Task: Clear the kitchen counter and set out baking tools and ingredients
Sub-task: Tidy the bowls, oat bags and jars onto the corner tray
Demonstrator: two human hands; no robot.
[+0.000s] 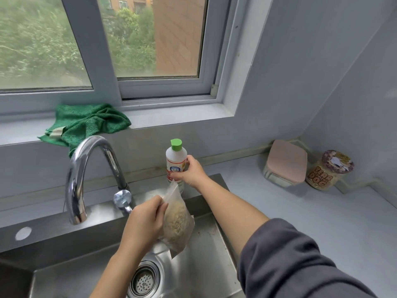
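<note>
Frame centre: left hand [144, 222] pinches the top of a clear plastic bag of beige grainy contents [177, 224], fingers curled tight on the film; bag hangs over the stainless steel sink [204, 265]. Just above: right hand [192, 172] wraps its fingers round a white plastic bottle with a green cap [175, 155], upright at the sink's rear edge. Upper left: crumpled green cloth [86, 123] on the sill. Right: pink-lidded container [286, 162] touching a printed paper cup [328, 171].

My left hand [145, 220] grips clear bag [178, 222] over sink [204, 265]; right hand [192, 172] holds white bottle [175, 162] just beyond.
</note>
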